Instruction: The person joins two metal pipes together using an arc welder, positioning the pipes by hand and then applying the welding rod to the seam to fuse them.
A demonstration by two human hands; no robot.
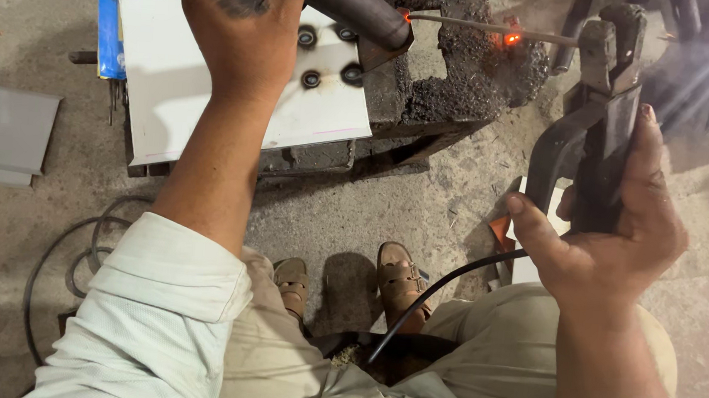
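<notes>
Left hand [246,25] gripping the pipe [355,6], right hand [609,242] clenched round the holder [596,133] — rod [483,27] tip glowing at the pipe's end.

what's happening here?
A person is stick welding, crouched over a concrete floor. The right hand grips an electrode holder whose rod reaches a dark metal tube that the left hand steadies on a slag-crusted block. The rod glows orange partway along and smoke drifts at right.
</notes>
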